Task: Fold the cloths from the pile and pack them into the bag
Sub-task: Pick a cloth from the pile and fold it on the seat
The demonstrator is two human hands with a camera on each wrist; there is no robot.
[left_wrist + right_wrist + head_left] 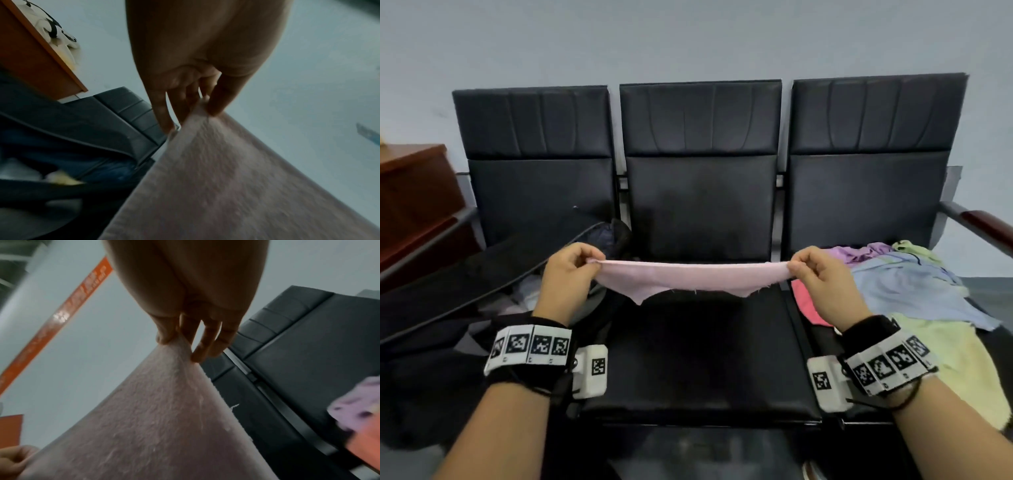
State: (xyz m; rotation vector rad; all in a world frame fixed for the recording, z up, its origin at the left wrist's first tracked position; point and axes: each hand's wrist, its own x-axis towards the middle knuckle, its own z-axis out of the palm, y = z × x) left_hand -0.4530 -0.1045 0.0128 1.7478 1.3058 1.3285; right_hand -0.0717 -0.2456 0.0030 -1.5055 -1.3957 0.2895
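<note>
A pale pink cloth [688, 275] hangs stretched in the air above the middle seat [698, 359]. My left hand [571, 270] pinches its left corner and my right hand [815, 274] pinches its right corner. In the left wrist view the thumb and fingers [216, 100] pinch the pink cloth [226, 186]. The right wrist view shows fingertips [164, 337] pinching the same cloth [154, 426]. A pile of cloths [914, 291] in purple, light blue, yellow and coral lies on the right seat. An open black bag [482, 291] sits on the left seat.
The black three-seat bench [702, 137] stands against a grey wall. A brown wooden cabinet [414, 198] is at the far left. A wooden armrest [983, 226] bounds the right end of the bench.
</note>
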